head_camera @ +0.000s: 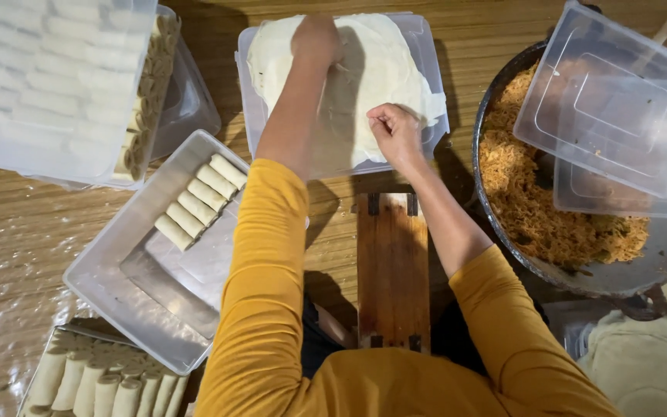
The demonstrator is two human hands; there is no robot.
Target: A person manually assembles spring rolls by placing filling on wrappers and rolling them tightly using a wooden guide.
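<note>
Fingers of the right hand (395,133) are pinched together on the near edge of the stack of pale, thin round pastry wrappers (380,69); fingers of the left hand (316,38) are curled and pressed down on the far part of the same stack, their exact spread hidden from this angle. The wrappers lie in a shallow clear plastic tray (432,123) at the far centre of the brown wooden table (32,232). To the right, a large round dark metal pan (496,208) holds orange shredded filling (534,208), partly covered by two clear plastic lids (611,100). To the left, a rectangular metal tray (133,286) carries a short row of five finished rolls (201,201). A clear lidded container of rolls (55,85) stands at far left; another tray of rolls (102,382) sits at the near left. A small wooden board (392,270) lies just before the person.
</note>
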